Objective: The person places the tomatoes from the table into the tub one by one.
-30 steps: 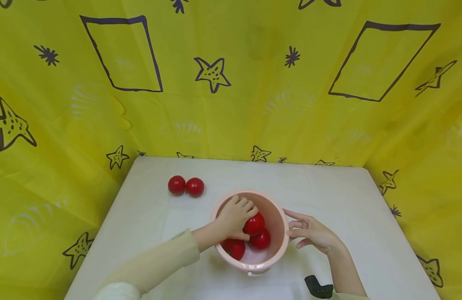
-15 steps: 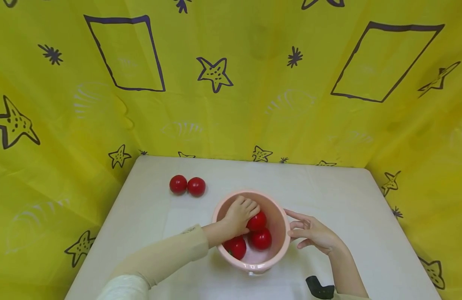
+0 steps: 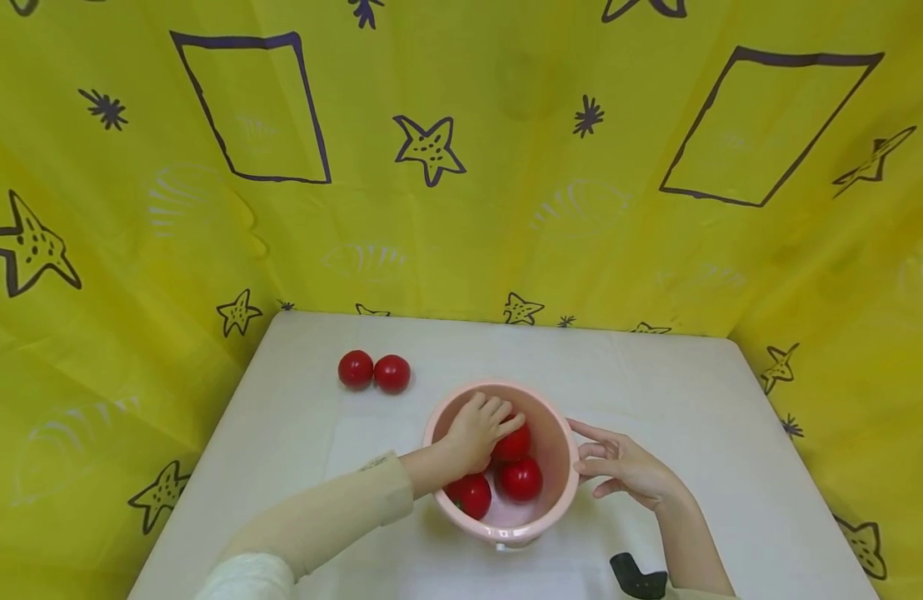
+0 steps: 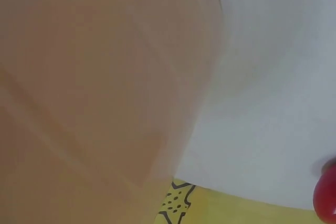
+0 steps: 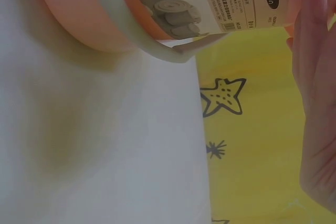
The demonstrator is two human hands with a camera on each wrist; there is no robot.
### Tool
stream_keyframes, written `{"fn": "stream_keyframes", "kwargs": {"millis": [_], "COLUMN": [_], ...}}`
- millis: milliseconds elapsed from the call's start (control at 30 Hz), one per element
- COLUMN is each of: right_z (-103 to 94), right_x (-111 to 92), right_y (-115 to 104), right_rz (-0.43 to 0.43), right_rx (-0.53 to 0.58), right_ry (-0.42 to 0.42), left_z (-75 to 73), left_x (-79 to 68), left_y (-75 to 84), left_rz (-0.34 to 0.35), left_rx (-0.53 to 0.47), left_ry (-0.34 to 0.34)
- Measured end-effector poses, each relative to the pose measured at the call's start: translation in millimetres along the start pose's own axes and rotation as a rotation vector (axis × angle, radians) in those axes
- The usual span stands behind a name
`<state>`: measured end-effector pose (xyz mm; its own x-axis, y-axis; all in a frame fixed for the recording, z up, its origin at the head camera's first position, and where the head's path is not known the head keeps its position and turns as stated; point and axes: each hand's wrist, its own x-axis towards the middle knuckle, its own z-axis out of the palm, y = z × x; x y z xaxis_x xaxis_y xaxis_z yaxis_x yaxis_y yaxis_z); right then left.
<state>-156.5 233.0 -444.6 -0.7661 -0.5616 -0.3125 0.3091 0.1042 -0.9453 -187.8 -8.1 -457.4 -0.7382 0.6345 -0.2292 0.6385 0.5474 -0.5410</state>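
In the head view a pink bucket [image 3: 499, 533] stands on the table, with three red tomatoes inside. My left hand [image 3: 476, 433] reaches in over the bucket's left rim. Its fingers curl over the upper tomato [image 3: 514, 442]; the thumb is hidden. Below that lie another tomato [image 3: 521, 479] and a third tomato [image 3: 472, 497], the latter showing a bit of green. My right hand [image 3: 630, 468] touches the bucket's right side with loosely spread fingers. The right wrist view shows the bucket's printed label [image 5: 210, 6] and pale handle [image 5: 152, 45], with my right hand [image 5: 317, 93] alongside.
Two more tomatoes, a left one [image 3: 356, 369] and a right one [image 3: 391, 374], lie side by side on the white table [image 3: 656, 383], behind and left of the bucket. A yellow patterned curtain [image 3: 491, 225] encloses the table. A black object [image 3: 638, 575] sits by the right wrist.
My left hand has gone slightly farther right and its thumb has slipped from sight behind the tomato. Its fingertips shift a little over the tomato. My right hand keeps its place at the bucket.
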Motion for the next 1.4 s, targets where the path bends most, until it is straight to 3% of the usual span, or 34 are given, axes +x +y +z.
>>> {"fn": "stream_keyframes", "kwargs": {"millis": [100, 267, 367, 467, 667, 900, 1133, 1400], "right_z": [-1.2, -2.7, -3.2, -3.3, -2.9, -3.2, -2.6, -1.1], "right_x": [0, 0, 0, 1, 1, 0, 0, 1], "right_y": [2, 4, 4, 3, 3, 4, 4, 2], "right_rz": [0.014, 0.016, 0.01, 0.009, 0.005, 0.004, 0.019, 0.023], "right_rx": [-0.001, -0.007, -0.004, 0.0, 0.008, 0.016, 0.014, -0.003], "right_ry": [0.004, 0.007, 0.006, 0.004, 0.002, 0.0, 0.008, 0.008], "left_z": [-0.1, -1.3, -1.9, 5.4, 51.8, 114.3, 153.0, 169.7], "left_x": [-5.1, -15.4, -18.7, -19.5, -21.3, -33.9, -51.1, -55.4], "left_y": [-3.5, -20.5, -42.3, -68.9, -113.7, -129.0, -126.5, -123.3], "left_rz": [0.037, 0.06, -0.021, -0.165, -0.467, -0.722, -0.822, -0.866], "left_rx": [-0.089, -0.246, -0.33, -0.414, -0.576, -0.665, -0.786, -0.863], "left_ry": [0.068, 0.26, 0.327, 0.34, 0.332, 0.22, 0.084, 0.057]}}
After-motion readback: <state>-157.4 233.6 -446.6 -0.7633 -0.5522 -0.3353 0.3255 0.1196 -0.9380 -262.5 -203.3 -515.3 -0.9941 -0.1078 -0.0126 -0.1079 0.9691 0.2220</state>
